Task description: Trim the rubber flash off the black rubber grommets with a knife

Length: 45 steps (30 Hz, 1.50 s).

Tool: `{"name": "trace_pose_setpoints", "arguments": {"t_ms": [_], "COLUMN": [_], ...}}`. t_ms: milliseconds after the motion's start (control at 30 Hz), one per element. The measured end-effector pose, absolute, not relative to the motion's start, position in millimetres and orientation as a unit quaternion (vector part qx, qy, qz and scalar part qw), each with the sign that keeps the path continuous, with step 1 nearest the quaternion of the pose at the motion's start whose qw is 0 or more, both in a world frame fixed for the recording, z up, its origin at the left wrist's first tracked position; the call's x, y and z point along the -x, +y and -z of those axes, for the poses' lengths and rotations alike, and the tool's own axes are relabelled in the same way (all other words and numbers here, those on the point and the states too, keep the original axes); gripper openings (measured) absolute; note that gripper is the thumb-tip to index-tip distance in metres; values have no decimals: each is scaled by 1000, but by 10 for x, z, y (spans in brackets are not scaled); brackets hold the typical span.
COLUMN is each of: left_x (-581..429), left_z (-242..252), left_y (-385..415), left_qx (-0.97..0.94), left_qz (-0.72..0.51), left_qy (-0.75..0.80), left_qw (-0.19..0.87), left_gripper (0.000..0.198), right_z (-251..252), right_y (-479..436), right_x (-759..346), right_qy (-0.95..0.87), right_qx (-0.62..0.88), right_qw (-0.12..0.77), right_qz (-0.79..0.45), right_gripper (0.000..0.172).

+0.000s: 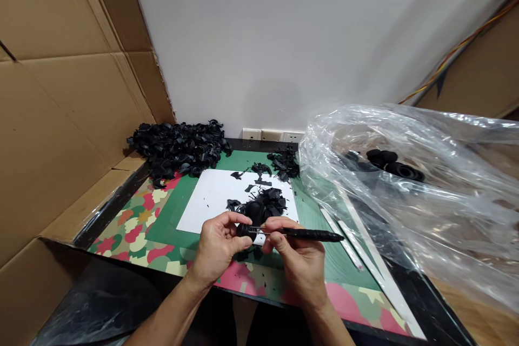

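My left hand [219, 243] is closed around a small black rubber part [244, 229], held just above the table's near edge. My right hand [294, 257] grips a black craft knife [308, 234], and its metal blade end touches the part. Right behind my hands, a heap of black rubber trimmings [261, 203] lies on a white sheet [214, 194]. The sheet rests on a green cutting mat [320, 216].
A large pile of black rubber parts [180, 148] sits at the back left against a cardboard wall [60, 92]. A clear plastic bag [405, 194] holding black round parts fills the right side. White strips [352, 240] lie on the mat. Wall sockets [267, 134] line the back.
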State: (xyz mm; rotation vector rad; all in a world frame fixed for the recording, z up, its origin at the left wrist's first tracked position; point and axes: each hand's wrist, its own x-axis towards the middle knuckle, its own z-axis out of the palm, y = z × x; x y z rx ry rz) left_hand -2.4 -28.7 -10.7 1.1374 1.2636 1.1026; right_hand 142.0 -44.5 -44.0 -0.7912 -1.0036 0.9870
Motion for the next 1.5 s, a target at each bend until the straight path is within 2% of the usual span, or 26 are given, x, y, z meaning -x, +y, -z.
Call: {"name": "trace_pose_setpoints", "arguments": {"t_ms": [233,467,567,667,767,833,900,1000,1067,1500], "left_x": [-10,-13,-28,-39,-27,-12,-1,6,9,11], "left_z": [73,103,94,80,83,93,102,103,103,119], "left_y": [-313,-298,-321,-369,-398,-393,-374,-348,-338,-328], "left_qx": [-468,-464,-461,-466,-465,-458,-455,-461,-470,-497], "left_qz": [-466,-464,-467,-475,-476,-469,-465,-469,-474,-489], "left_qy": [538,538,536,525,527,541,545,537,530,504], "left_qw": [524,529,531,531,529,527,529,528,523,510], "left_gripper": [25,25,25,22,20,21,21,21,21,20], "right_z": [474,511,491,430,362,338,339,368,388,467], "right_y": [-433,-451,-478,-466,-407,-378,-385,-449,-491,-492], "right_x": [-1390,-1398,-1402,-1486,-1632,-1695,-1692,-1591,-1511,-1438], "right_qy": [-449,-503,-564,-625,-562,-513,-493,-487,-491,-474], "right_qx": [345,327,333,373,449,470,459,410,382,349], "right_qw": [688,690,681,659,691,711,715,701,693,679], "right_qz": [-454,-404,-327,-189,-70,-96,-190,-320,-365,-439], "right_gripper": [10,9,8,11,12,7,5,9,12,13]}}
